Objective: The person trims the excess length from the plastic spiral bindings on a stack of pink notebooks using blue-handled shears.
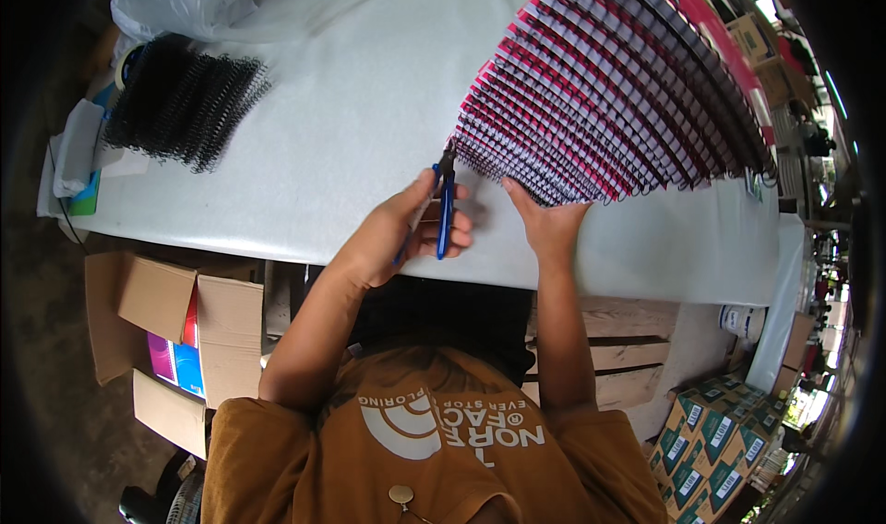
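My left hand (399, 224) is closed around a pair of blue-handled cutting pliers (446, 206). The dark jaws of the pliers meet the left end of a black coil at the near corner of a fanned stack of spiral notebooks (591, 100). These notebooks have pink-red covers, white pages and black coil bindings, and they spread up and to the right across the table. My right hand (549, 224) grips the near edge of the stack, thumb on the coils. Its other fingers are hidden by the notebooks.
On the pale-covered table (323, 155), a pile of loose black coils (185, 104) lies at left, near a clear plastic bag (185, 7). Below the table's left edge stands an open cardboard box (231, 330). Patterned cartons (715, 441) are stacked at lower right.
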Tool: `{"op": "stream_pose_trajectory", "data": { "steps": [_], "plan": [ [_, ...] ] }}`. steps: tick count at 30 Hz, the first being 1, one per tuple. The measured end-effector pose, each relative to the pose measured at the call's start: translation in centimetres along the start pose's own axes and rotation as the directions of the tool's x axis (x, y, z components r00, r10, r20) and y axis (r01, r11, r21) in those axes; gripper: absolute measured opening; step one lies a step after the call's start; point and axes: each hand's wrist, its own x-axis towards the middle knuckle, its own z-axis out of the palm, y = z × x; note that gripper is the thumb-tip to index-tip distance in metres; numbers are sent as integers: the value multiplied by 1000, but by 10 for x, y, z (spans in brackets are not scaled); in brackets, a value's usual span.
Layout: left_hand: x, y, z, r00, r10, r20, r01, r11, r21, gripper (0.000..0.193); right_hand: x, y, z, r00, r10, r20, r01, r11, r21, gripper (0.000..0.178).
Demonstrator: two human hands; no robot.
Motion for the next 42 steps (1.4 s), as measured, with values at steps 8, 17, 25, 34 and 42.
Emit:
{"op": "stream_pose_trajectory", "data": {
  "steps": [8,17,25,34,42],
  "plan": [
    [15,-13,-34,913,61,403,116,909,-401,64,1,7,1,992,-82,-99,68,989,-131,112],
    [10,-5,-26,913,53,404,160,864,-476,61,4,9,-1,994,-85,-75,85,996,-1,122],
    [6,-6,-23,883,43,468,213,852,-479,62,6,12,-2,993,-93,-75,94,996,2,128],
    [-2,6,-14,997,41,59,-32,989,-145,52,4,14,-3,992,-99,-83,95,994,-53,130],
    [4,-2,-22,932,41,359,128,891,-436,64,5,7,-2,994,-83,-77,77,994,-75,131]
  ]
}}
